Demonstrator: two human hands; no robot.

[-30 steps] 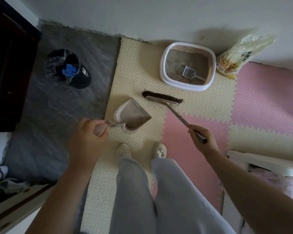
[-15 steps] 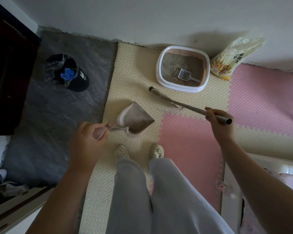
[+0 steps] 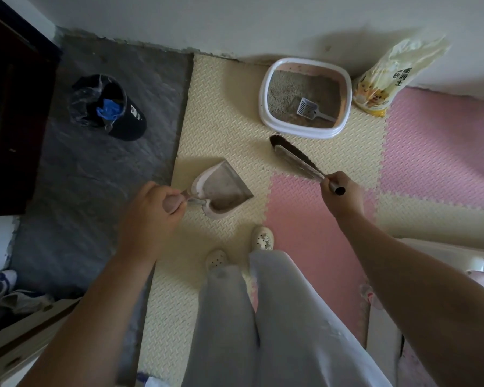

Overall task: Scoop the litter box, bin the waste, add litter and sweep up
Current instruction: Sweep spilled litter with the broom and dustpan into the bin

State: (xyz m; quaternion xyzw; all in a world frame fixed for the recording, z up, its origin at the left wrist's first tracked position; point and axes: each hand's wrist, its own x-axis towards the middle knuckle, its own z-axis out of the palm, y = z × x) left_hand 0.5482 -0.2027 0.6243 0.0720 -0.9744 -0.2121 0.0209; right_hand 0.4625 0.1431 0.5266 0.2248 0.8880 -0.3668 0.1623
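Gripping the dustpan [image 3: 221, 191] handle, left hand [image 3: 148, 216]; right hand [image 3: 342, 196] clutches the broom [image 3: 296, 159].

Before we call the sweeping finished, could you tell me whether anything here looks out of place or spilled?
Only the scoop stands out: it lies inside the litter box, on the litter. The dustpan, held by the left hand, carries sweepings not yet binned. I see no spill on the mat.
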